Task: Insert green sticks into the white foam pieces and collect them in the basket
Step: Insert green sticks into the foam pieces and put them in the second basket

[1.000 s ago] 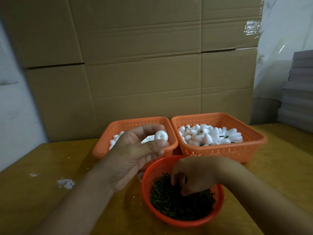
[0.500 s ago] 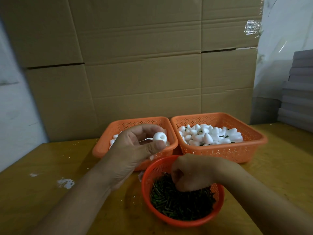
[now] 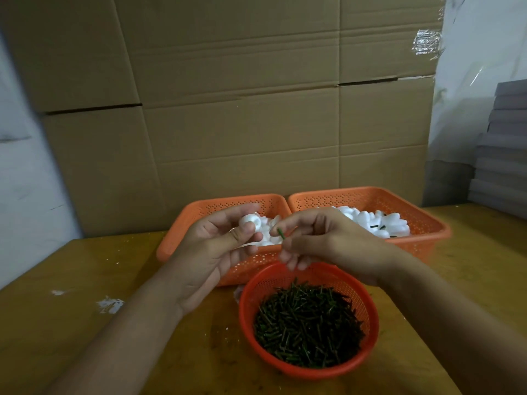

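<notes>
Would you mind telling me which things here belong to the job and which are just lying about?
Job: foam piece in left hand; green stick in right hand; round stick basket; two rectangular baskets.
Lying about: cardboard boxes; grey stack; white crumbs.

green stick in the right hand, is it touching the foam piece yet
Apart. The head view shows background between the stick tip and the foam piece in the left hand.
</notes>
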`<state>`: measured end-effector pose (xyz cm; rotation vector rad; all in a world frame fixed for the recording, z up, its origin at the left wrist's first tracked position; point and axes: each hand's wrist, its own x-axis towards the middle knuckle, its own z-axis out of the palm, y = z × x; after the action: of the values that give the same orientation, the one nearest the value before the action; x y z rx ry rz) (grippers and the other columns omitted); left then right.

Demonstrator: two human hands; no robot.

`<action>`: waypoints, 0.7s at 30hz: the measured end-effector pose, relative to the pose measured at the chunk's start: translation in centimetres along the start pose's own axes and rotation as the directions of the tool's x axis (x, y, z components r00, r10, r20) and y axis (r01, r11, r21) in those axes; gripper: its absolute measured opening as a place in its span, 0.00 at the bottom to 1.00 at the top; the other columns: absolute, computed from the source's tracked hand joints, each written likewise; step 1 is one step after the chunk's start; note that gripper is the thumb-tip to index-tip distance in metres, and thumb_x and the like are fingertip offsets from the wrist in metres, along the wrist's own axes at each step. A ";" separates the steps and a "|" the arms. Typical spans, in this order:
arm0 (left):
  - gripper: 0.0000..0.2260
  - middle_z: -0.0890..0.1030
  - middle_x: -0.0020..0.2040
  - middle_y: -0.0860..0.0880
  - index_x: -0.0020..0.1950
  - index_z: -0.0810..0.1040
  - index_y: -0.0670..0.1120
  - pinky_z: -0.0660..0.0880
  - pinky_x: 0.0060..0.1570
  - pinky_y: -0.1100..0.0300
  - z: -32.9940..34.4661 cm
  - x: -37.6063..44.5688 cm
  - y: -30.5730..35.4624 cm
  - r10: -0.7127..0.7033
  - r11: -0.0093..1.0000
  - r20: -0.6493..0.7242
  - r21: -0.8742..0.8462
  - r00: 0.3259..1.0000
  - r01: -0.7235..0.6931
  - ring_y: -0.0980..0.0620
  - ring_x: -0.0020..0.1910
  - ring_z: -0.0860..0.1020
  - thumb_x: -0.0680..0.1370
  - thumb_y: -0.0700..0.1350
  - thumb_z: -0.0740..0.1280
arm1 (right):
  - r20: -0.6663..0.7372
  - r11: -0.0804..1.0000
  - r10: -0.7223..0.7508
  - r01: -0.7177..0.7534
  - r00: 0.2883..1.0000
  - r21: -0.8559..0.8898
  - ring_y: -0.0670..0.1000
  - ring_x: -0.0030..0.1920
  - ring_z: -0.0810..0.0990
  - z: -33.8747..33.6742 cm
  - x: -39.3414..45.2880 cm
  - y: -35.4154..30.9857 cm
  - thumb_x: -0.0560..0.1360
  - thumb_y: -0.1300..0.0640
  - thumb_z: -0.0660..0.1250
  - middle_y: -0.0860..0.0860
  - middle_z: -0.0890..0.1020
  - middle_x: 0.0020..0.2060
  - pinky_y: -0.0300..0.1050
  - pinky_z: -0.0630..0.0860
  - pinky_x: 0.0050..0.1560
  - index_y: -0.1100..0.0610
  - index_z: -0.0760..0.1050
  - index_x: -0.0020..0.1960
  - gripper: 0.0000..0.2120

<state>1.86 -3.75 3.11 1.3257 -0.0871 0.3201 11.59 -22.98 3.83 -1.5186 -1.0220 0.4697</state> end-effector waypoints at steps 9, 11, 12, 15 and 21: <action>0.14 0.85 0.51 0.43 0.55 0.86 0.44 0.81 0.47 0.62 -0.5 0.2 -0.1 -0.033 0.997 -0.027 -0.068 0.999 0.031 0.51 0.49 0.85 0.70 0.41 0.73 | -0.013 0.984 0.020 -0.017 1.000 0.177 0.54 0.45 0.85 -0.1 0.0 -0.8 0.74 0.57 0.69 0.59 0.85 0.47 0.40 0.79 0.40 0.58 0.78 0.48 0.05; 0.14 0.85 0.52 0.42 0.56 0.85 0.43 0.81 0.48 0.62 -0.5 0.3 -0.1 -0.036 0.996 -0.023 -0.081 0.999 0.035 0.50 0.49 0.85 0.71 0.40 0.73 | -0.044 0.983 0.007 0.001 0.999 0.183 0.50 0.45 0.83 0.0 0.1 -0.7 0.72 0.54 0.69 0.56 0.85 0.47 0.40 0.79 0.42 0.59 0.80 0.46 0.09; 0.14 0.85 0.52 0.42 0.56 0.85 0.43 0.81 0.48 0.62 -0.5 0.3 -0.1 -0.037 0.996 -0.022 -0.087 0.999 0.035 0.50 0.50 0.85 0.71 0.40 0.73 | -0.076 0.980 0.001 0.014 0.997 0.201 0.48 0.44 0.81 0.0 0.1 -0.7 0.71 0.54 0.70 0.54 0.85 0.45 0.39 0.78 0.42 0.60 0.81 0.45 0.09; 0.14 0.85 0.53 0.41 0.56 0.86 0.43 0.81 0.48 0.62 -0.4 0.3 -0.1 -0.035 0.995 -0.009 -0.091 0.999 0.034 0.49 0.52 0.85 0.71 0.39 0.72 | -0.195 0.952 0.000 0.060 0.981 0.299 0.47 0.39 0.79 0.1 0.4 -0.5 0.69 0.56 0.71 0.51 0.83 0.36 0.37 0.78 0.39 0.63 0.82 0.46 0.11; 0.14 0.85 0.56 0.43 0.51 0.86 0.44 0.81 0.46 0.63 -0.1 0.1 -0.1 0.008 0.998 -0.017 -0.060 1.000 -0.009 0.43 0.55 0.85 0.66 0.36 0.76 | -0.320 0.898 0.027 0.118 0.947 0.424 0.50 0.36 0.84 0.1 0.7 -0.6 0.66 0.63 0.72 0.61 0.84 0.39 0.36 0.81 0.39 0.65 0.81 0.44 0.08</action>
<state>2.02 -3.67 3.02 1.2634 -0.0877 0.3337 11.69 -22.43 4.57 -1.1134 -0.6405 0.3739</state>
